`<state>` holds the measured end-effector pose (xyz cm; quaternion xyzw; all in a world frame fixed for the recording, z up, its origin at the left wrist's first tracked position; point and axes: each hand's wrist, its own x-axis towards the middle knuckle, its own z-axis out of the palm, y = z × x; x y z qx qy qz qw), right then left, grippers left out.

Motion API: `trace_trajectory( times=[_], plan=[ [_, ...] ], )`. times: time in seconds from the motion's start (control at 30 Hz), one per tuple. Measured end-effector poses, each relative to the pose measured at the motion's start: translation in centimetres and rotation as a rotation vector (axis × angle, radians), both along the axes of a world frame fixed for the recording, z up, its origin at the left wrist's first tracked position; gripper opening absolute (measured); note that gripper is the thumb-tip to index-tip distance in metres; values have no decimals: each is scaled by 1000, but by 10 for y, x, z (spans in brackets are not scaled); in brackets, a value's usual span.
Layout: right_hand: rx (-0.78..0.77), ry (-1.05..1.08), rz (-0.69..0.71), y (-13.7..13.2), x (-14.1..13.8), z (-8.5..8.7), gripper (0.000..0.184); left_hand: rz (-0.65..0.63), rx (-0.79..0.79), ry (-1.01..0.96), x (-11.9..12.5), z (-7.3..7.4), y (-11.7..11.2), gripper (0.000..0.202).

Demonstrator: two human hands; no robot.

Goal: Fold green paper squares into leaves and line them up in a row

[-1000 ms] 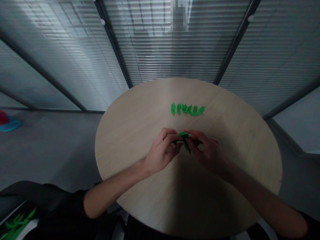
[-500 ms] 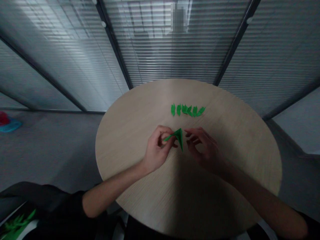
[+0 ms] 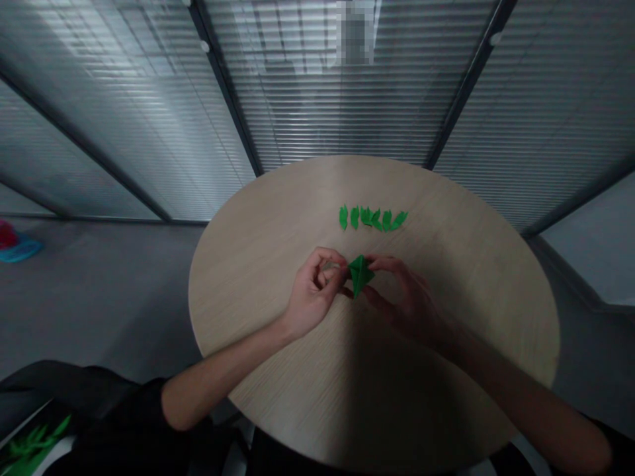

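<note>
A small folded piece of green paper (image 3: 360, 273) is held just above the round wooden table (image 3: 278, 218), pinched from both sides. My left hand (image 3: 313, 296) grips its left edge with curled fingers. My right hand (image 3: 404, 294) pinches its right side with thumb and fingertips. Behind the hands, a row of several finished green paper pieces (image 3: 372, 217) lies on the table, side by side.
Glass walls with horizontal blinds (image 3: 317, 92) rise behind the table. A blue and red object (image 3: 14, 243) lies on the floor at far left. More green paper (image 3: 34, 439) shows at the lower left corner, beside my dark sleeve.
The right hand, which had let go half a second ago, has closed on the green paper again. The paper has turned and now shows a flat triangular face.
</note>
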<state>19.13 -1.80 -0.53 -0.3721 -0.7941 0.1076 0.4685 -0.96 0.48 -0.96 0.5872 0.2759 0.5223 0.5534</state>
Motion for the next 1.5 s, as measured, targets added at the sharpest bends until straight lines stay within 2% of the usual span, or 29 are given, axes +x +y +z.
trace_trajectory(
  times=[0.13, 0.23, 0.3, 0.37, 0.47, 0.73, 1.0, 1.13, 1.3, 1.5],
  plan=[
    [43, 0, 6, -1, 0, 3, 24, 8, 85, 83, 0, -4, -1, 20],
    [69, -17, -1, -2, 0, 7, 19, 162, 284, 244, -3, -3, -3, 11],
    [96, -12, -12, -3, -1, 9, 18, 258, 470, 336, -5, 0, -4, 16],
    [113, -9, -26, -3, -1, 10, 17, 282, 617, 389, -6, 3, -4, 27],
    [131, -10, -23, -3, -1, 10, 18, 253, 703, 414, -7, 5, -5, 31],
    [154, -3, 12, -1, -1, 8, 27, 241, 675, 389, -8, 4, -5, 11],
    [153, 70, -37, -2, 0, 11, 25, 291, 588, 362, -6, 4, -7, 15],
    [141, 73, -41, -2, 1, 9, 31, 256, 610, 378, -5, 4, -7, 19],
    [76, 35, 26, -2, 5, 5, 23, 217, 638, 385, -5, 4, -8, 16],
    [117, 67, 42, 0, 2, 9, 20, 222, 567, 338, -5, 6, -9, 15]
  ],
)
